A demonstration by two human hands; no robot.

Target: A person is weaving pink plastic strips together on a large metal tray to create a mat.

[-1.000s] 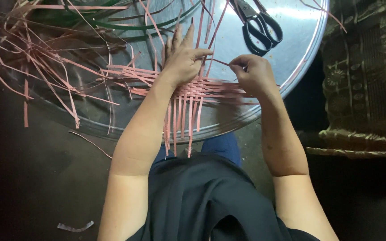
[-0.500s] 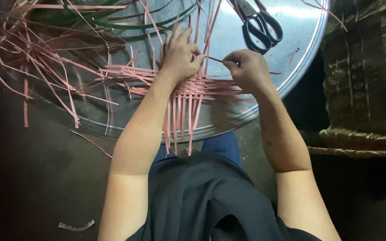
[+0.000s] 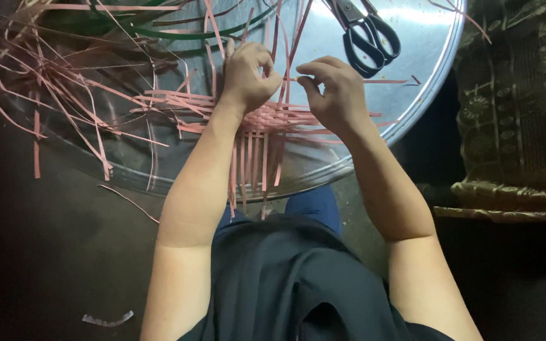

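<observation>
Pink strips (image 3: 266, 120), thin and flat, lie crossed into a small woven mat at the centre of the frame, on a round metal tray (image 3: 424, 82) whose rim curves down the right side. They look very light and springy, likely to slide out of the weave and to crease or tear if bent sharply, so each is best pinched near the crossing, not at its loose end. The left hand (image 3: 244, 76) is curled, fingers pressing down on the upright strips above the mat. The right hand (image 3: 333, 88) pinches one strip between thumb and fingertips. More loose strips (image 3: 52, 95) spread across the upper left, and black scissors (image 3: 368, 35) lie at the upper right.
</observation>
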